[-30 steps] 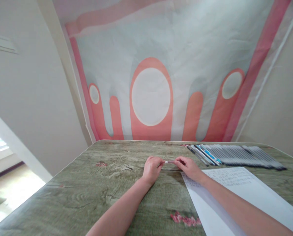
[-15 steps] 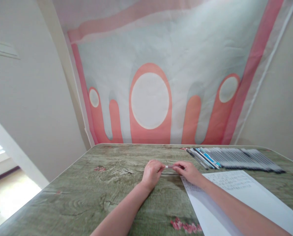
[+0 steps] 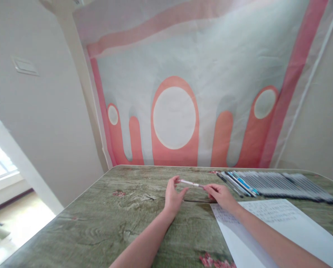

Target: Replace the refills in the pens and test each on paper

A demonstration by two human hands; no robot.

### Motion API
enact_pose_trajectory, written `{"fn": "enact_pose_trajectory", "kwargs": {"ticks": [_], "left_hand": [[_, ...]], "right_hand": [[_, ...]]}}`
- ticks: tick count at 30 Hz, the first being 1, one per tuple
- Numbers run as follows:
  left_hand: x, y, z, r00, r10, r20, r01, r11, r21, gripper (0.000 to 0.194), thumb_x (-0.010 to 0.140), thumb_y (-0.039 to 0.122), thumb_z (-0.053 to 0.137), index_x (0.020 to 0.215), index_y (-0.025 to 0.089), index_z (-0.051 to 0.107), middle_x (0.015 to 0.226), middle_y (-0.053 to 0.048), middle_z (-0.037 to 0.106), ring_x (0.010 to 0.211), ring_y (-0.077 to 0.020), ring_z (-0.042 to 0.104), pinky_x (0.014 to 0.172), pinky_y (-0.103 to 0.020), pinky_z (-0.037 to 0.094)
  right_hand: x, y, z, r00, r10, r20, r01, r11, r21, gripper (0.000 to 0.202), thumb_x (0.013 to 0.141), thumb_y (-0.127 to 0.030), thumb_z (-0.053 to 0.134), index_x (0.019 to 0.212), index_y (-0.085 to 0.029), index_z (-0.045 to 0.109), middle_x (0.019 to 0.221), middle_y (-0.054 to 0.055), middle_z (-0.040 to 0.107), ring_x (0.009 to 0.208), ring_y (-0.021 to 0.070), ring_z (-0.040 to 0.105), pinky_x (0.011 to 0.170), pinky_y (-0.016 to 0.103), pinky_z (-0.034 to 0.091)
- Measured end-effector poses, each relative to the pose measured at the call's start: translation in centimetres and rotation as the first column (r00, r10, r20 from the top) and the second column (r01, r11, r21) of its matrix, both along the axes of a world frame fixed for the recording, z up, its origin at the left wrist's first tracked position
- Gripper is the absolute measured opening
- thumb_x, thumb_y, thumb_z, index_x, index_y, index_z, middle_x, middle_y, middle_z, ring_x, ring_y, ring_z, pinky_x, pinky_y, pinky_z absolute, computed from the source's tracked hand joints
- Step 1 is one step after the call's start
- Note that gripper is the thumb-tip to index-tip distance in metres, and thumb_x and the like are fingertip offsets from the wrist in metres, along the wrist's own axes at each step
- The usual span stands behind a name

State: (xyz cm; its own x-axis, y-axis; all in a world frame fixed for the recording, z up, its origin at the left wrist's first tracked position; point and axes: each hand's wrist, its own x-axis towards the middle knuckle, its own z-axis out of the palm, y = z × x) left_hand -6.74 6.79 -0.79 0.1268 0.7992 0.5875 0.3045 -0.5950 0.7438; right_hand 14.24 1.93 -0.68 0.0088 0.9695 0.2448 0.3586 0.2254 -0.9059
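A slim white pen (image 3: 191, 183) with pinkish marks is held level just above the table. My right hand (image 3: 219, 195) pinches its right end. At the pen's left end, my left hand (image 3: 172, 195) has its fingertips close to or touching the tip, with the thumb spread apart below. Under the pen, a thin dark stick-like thing (image 3: 198, 201) lies on the table between the hands; its right end is hidden by my right hand. A sheet of paper with handwriting (image 3: 267, 223) lies beneath my right forearm.
A long row of grey pens with dark ends (image 3: 289, 186) lies at the back right, with several blue and white pens (image 3: 241, 182) at its left end. The wood-patterned table (image 3: 99, 208) meets a pink and grey wall hanging (image 3: 205, 141) at its far edge.
My left thumb has come away and the left fingers have opened, showing more of the white pen. The right hand still holds it. The camera view has shifted slightly.
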Motion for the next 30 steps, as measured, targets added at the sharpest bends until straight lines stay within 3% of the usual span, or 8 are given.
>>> {"fn": "enact_pose_trajectory", "kwargs": {"ticks": [3, 6, 20, 26, 30], "left_hand": [[0.3, 0.8, -0.9, 0.983, -0.04, 0.18, 0.072, 0.983, -0.17, 0.034, 0.075, 0.025, 0.06, 0.105, 0.015, 0.046, 0.092, -0.008, 0.062, 0.084, -0.0151, 0.061, 0.076, -0.031, 0.049], [0.6, 0.9, -1.1, 0.965, -0.081, 0.25, 0.134, 0.97, -0.203, 0.026, 0.08, 0.025, 0.056, 0.102, 0.015, 0.046, 0.094, -0.009, 0.062, 0.085, -0.014, 0.061, 0.077, -0.03, 0.049], [0.5, -0.4, 0.1, 0.996, -0.071, 0.059, 0.076, 0.993, -0.087, 0.033, 0.082, 0.026, 0.051, 0.114, 0.019, 0.045, 0.099, -0.007, 0.057, 0.09, -0.0144, 0.056, 0.073, -0.028, 0.047], [0.7, -0.8, 0.3, 0.995, -0.099, 0.013, 0.099, 0.993, -0.066, 0.034, 0.082, 0.025, 0.049, 0.115, 0.02, 0.046, 0.098, -0.006, 0.056, 0.091, -0.0148, 0.055, 0.074, -0.029, 0.047], [0.8, -0.7, 0.3, 0.995, -0.095, 0.016, 0.096, 0.994, -0.056, 0.037, 0.083, 0.023, 0.048, 0.12, 0.021, 0.044, 0.103, -0.007, 0.054, 0.094, -0.0156, 0.054, 0.074, -0.028, 0.047]], "right_hand": [[0.2, 0.2, -0.3, 0.999, -0.034, -0.018, 0.034, 0.999, 0.007, 0.041, 0.077, -0.053, 0.046, 0.078, -0.017, 0.064, 0.054, -0.001, 0.055, 0.05, 0.0125, 0.048, 0.048, 0.023, 0.036], [0.2, 0.2, -0.5, 0.999, -0.035, 0.001, 0.035, 0.999, 0.021, 0.041, 0.078, -0.053, 0.046, 0.08, -0.017, 0.064, 0.055, 0.0, 0.057, 0.051, 0.0131, 0.049, 0.049, 0.024, 0.037], [-0.8, -1.0, 0.8, 0.96, -0.023, 0.278, -0.026, 0.985, 0.17, 0.036, 0.083, -0.047, 0.043, 0.069, -0.019, 0.062, 0.057, -0.001, 0.055, 0.055, 0.0138, 0.048, 0.055, 0.025, 0.035], [-0.2, -0.6, 0.9, 0.954, -0.07, 0.292, 0.019, 0.985, 0.174, 0.036, 0.083, -0.047, 0.042, 0.079, -0.019, 0.065, 0.064, 0.001, 0.06, 0.058, 0.0149, 0.05, 0.055, 0.025, 0.035], [0.0, -0.4, 0.9, 0.93, -0.028, 0.366, -0.031, 0.988, 0.154, 0.035, 0.083, -0.046, 0.042, 0.074, -0.019, 0.064, 0.059, 0.0, 0.059, 0.055, 0.0138, 0.049, 0.053, 0.024, 0.034]]}}
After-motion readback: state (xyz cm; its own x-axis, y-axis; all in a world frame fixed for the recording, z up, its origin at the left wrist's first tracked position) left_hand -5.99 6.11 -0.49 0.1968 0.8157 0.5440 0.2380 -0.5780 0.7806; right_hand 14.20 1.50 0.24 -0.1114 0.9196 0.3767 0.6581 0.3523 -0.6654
